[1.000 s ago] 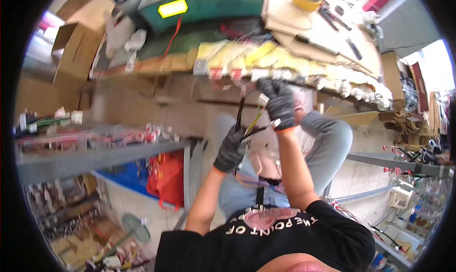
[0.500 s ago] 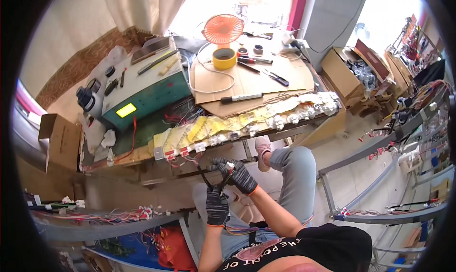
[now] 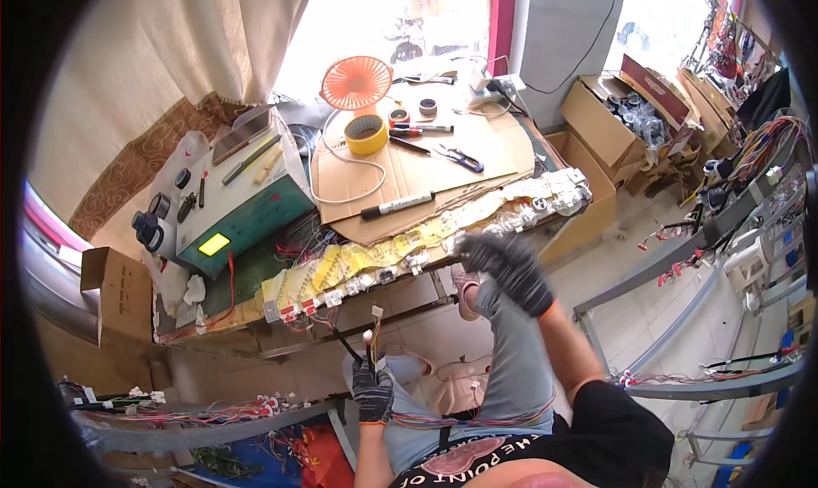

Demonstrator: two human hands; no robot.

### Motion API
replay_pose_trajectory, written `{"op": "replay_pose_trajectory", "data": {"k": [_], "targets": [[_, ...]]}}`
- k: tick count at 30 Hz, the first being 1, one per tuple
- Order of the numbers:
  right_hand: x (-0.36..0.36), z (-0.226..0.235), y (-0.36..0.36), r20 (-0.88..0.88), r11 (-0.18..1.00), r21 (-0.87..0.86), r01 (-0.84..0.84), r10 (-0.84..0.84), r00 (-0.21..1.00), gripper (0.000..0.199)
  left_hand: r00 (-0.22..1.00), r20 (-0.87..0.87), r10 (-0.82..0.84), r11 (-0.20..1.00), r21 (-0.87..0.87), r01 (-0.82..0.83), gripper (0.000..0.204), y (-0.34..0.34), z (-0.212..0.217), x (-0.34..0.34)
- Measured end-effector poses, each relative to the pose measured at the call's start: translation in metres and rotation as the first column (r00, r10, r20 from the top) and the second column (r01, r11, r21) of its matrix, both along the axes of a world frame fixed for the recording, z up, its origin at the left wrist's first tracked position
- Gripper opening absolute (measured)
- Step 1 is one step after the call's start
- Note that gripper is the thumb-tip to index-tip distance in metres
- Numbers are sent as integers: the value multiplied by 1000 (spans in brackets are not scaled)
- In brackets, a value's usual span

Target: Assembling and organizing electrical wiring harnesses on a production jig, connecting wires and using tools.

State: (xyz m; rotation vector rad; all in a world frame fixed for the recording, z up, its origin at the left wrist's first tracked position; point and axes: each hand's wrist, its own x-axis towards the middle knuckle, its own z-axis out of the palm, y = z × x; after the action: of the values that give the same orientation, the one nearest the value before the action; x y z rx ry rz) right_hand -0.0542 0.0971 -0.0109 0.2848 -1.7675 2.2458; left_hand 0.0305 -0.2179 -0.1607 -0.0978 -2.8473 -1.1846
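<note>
My left hand (image 3: 372, 392), in a dark glove, is closed around a bundle of thin coloured wires (image 3: 369, 339) that ends in small white connectors just above the fist. My right hand (image 3: 509, 271), also gloved, is raised at the front edge of the workbench (image 3: 256, 309), close to a row of white connectors and yellow labels (image 3: 375, 262); it is blurred and I cannot tell whether it holds anything. More coloured wires (image 3: 460, 420) lie across my lap.
On the workbench stand a green box with a lit yellow panel (image 3: 239, 220), cardboard sheets (image 3: 409, 169), a yellow tape roll (image 3: 366, 134), a black marker (image 3: 399, 205) and an orange fan (image 3: 356, 82). Cardboard boxes (image 3: 609, 117) stand right; metal racks with wire harnesses (image 3: 707, 232) flank me.
The view swung up over the bench top. My right hand let go of the wire bundle and rose to the bench's front edge; my left hand still holds the bundle.
</note>
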Motion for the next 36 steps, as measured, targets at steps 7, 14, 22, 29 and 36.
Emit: {"op": "replay_pose_trajectory", "data": {"k": [7, 14, 22, 29, 36], "targets": [[-222, 92, 185, -838, -336, 545, 768, -242, 489, 35, 999, -9, 53, 990, 128, -52, 45, 14, -9, -3], [-316, 106, 185, -411, -416, 862, 290, -239, 880, 16, 978, 125, 169, 969, 160, -188, 43, 5, -21, 5], [-380, 83, 201, -217, -243, 960, 139, -333, 918, 42, 976, 182, 120, 988, -113, -101, 39, 8, -20, -13], [-402, 87, 184, -204, -515, 855, 53, -241, 949, 45, 942, 291, 170, 985, -47, -164, 38, 9, -26, -16], [-387, 85, 174, -431, -638, 718, 279, -93, 898, 19, 995, 85, 56, 976, -213, -37, 35, 15, -24, -36]]}}
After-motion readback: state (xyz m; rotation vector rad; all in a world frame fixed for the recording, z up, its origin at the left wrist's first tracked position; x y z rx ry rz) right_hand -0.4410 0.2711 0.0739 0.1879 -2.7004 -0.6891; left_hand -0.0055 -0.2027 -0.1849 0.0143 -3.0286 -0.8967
